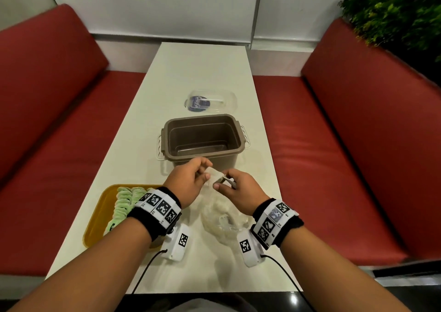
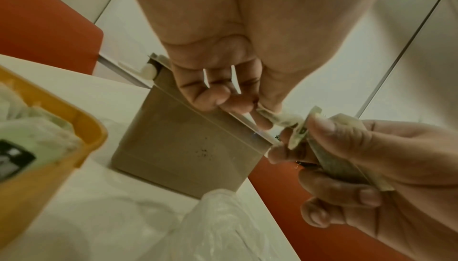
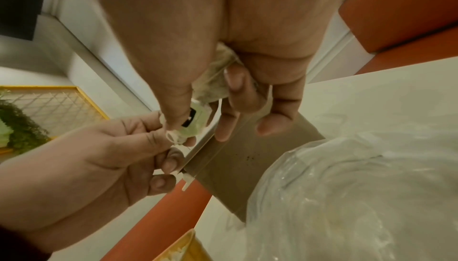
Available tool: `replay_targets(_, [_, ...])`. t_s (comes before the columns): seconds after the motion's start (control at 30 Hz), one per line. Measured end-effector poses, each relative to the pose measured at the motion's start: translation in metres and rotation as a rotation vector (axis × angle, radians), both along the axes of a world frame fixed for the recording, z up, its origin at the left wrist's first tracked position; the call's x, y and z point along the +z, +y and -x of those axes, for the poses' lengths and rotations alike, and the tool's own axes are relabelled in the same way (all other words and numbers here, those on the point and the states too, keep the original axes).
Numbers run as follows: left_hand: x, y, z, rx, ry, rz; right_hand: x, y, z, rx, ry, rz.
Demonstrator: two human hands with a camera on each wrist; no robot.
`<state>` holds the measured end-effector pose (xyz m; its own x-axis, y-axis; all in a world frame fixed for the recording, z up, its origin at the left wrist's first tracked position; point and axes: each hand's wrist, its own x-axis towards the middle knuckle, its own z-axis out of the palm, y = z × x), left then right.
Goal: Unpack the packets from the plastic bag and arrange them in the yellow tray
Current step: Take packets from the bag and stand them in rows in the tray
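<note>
Over the table's middle both hands hold a small pale packet. My left hand pinches its left end between thumb and fingers. My right hand grips the other part; in the right wrist view the packet runs back into the palm, and a pale green end with a black mark shows. The crumpled clear plastic bag lies on the table below the hands. The yellow tray sits at the near left with rows of green packets in it.
A brown open container with white side latches stands just beyond the hands. Its clear lid lies farther back. Red benches flank the narrow white table. Cables run from the wrist cameras towards the near edge.
</note>
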<state>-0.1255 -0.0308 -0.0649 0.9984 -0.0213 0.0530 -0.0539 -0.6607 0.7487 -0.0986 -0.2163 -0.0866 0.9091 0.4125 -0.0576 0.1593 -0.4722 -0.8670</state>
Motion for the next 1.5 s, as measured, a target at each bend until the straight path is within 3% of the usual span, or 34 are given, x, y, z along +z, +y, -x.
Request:
replay_targets(0.13, [0.012, 0.022, 0.005, 0.01, -0.007, -0.047, 0.011, 0.016, 0.004, -0.043, -0.098, 0.048])
replay_targets(0.27, [0.023, 0.052, 0.011, -0.075, 0.092, -0.215, 0.023, 0.037, 0.007, -0.016, -0.163, 0.065])
replay_targets(0.43, [0.035, 0.066, 0.017, -0.148, -0.014, -0.248, 0.032, 0.066, 0.012, 0.092, -0.251, 0.147])
replay_targets(0.6, [0.038, 0.086, 0.021, -0.15, 0.003, -0.386, 0.034, 0.09, 0.016, 0.084, -0.249, 0.106])
replay_targets(0.87, [0.046, 0.122, 0.034, -0.169, -0.183, -0.199, 0.025, 0.119, 0.026, 0.081, -0.148, 0.054])
replay_targets(1.07, [0.045, 0.131, 0.042, -0.127, -0.119, -0.11, 0.024, 0.133, 0.032, 0.057, -0.044, -0.006])
replay_targets(1.2, [0.044, 0.137, 0.042, -0.14, -0.079, -0.135, 0.022, 0.138, 0.037, 0.008, -0.081, -0.093])
replay_targets(1.5, [0.026, 0.141, 0.049, -0.154, 0.057, -0.163, 0.007, 0.136, 0.038, 0.019, -0.041, 0.014])
